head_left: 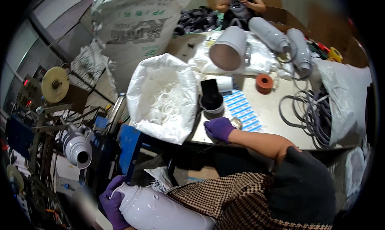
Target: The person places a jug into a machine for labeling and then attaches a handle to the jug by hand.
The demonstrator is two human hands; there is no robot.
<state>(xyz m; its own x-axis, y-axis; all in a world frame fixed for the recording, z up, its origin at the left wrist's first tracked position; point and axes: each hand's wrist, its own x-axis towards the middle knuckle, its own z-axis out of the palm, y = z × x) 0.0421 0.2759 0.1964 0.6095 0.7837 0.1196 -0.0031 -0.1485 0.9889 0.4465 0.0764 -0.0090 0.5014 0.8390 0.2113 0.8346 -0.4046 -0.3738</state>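
Note:
My left hand [113, 204], in a purple glove, is closed around the neck end of a glossy pale grey flask shell [154, 210]. The shell lies tilted across my lap, its neck to the left and a small round hole in its side. On the table's near edge rests my right hand [219, 129], also gloved in purple, its fingers curled in; what they hold, if anything, is hidden. Just beyond it stands a small cup [212, 110] with a black piece [210, 94] sticking up out of it. A sheet of blue-and-white labels [242, 111] lies to the right of that hand.
A white bag [182, 121] of white rings stands left of the cup. Farther back are a large grey cylinder [227, 49], more flask shells [269, 34] and a brown tape roll [264, 84]. Dark straps [317, 117] lie right. A machine holds another shell [76, 147] at left. A person [240, 7] sits opposite.

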